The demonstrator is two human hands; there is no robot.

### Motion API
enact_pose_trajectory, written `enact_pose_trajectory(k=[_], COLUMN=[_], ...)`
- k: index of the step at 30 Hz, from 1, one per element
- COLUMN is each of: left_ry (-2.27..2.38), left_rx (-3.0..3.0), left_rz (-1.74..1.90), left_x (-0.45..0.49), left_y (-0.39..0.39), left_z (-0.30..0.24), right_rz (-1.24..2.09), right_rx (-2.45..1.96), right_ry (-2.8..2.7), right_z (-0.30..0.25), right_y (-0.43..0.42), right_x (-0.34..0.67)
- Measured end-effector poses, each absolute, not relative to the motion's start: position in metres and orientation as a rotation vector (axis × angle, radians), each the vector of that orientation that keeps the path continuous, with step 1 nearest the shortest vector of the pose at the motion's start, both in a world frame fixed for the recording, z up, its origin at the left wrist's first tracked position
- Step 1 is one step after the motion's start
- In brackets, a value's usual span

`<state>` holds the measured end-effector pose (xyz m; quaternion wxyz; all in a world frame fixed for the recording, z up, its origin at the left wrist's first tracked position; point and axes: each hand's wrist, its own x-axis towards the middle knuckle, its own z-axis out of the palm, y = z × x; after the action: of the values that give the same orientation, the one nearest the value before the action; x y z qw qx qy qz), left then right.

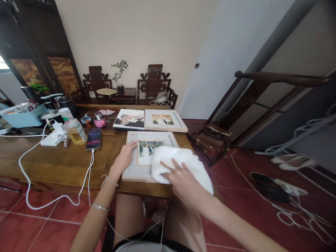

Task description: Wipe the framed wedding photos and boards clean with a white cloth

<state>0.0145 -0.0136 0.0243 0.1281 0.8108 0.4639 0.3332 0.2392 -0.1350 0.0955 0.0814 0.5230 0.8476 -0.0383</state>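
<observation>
In front of me a light wooden picture frame lies on the table's edge, with a photo of two people set in a pale mount. My left hand holds the frame by its left side, fingertips reaching over the border toward the photo. On the frame's right half lies a fluffy white cloth, which hangs past the frame's right side. My right hand presses on this cloth with its fingers somewhat spread, the thumb side by a fold. The cloth hides the photo's lower right part and the frame's right corner.
Behind lie a second framed photo and a photo panel. To the left are a charging phone, a bottle of yellow liquid, a power strip, a pink cup and a blue basket. A wooden chair stands right.
</observation>
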Motion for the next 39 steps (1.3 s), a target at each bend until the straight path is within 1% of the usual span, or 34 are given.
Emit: enact_pose_trajectory(k=[5, 12, 15, 17, 21, 25, 27, 29, 31, 33, 36, 39], left_ry=[1.298, 1.212, 1.237, 1.231, 1.254, 1.345, 1.399, 1.472, 1.519, 1.510, 1.494, 1.534], left_rx=[2.348, 2.327, 2.305, 2.297, 2.311, 2.357, 2.381, 2.391, 2.400, 2.424, 2.454, 2.430], left_rz=[0.950, 1.062, 1.048, 1.036, 1.036, 0.921, 0.805, 0.694, 0.610, 0.561, 0.534, 0.512], left_x=[0.015, 0.010, 0.008, 0.008, 0.011, 0.017, 0.020, 0.023, 0.026, 0.026, 0.026, 0.024], left_y=[-0.017, -0.016, -0.016, -0.016, -0.015, -0.019, -0.024, -0.028, -0.030, -0.031, -0.029, -0.028], left_z=[0.028, 0.023, 0.020, 0.019, 0.021, 0.027, 0.031, 0.035, 0.039, 0.042, 0.046, 0.047], right_rz=[-0.061, 0.122, 0.208, 0.233, 0.131, -0.151, -0.276, -0.331, -0.289, -0.174, -0.019, -0.059], right_rx=[1.584, 1.390, 1.395, 1.368, 1.224, 1.045, 1.050, 1.181, 1.361, 1.470, 1.405, 1.273], right_ry=[2.594, 2.800, 2.770, 2.756, 2.769, 2.847, 2.866, 2.844, 2.830, 2.877, 3.005, 2.989], right_z=[0.086, 0.077, 0.080, 0.083, 0.093, 0.100, 0.102, 0.103, 0.104, 0.106, 0.109, 0.109], right_y=[-0.111, -0.029, -0.016, -0.023, -0.060, -0.093, -0.095, -0.087, -0.070, -0.049, -0.016, 0.010], right_x=[0.250, 0.189, 0.168, 0.164, 0.179, 0.210, 0.226, 0.237, 0.239, 0.231, 0.201, 0.167])
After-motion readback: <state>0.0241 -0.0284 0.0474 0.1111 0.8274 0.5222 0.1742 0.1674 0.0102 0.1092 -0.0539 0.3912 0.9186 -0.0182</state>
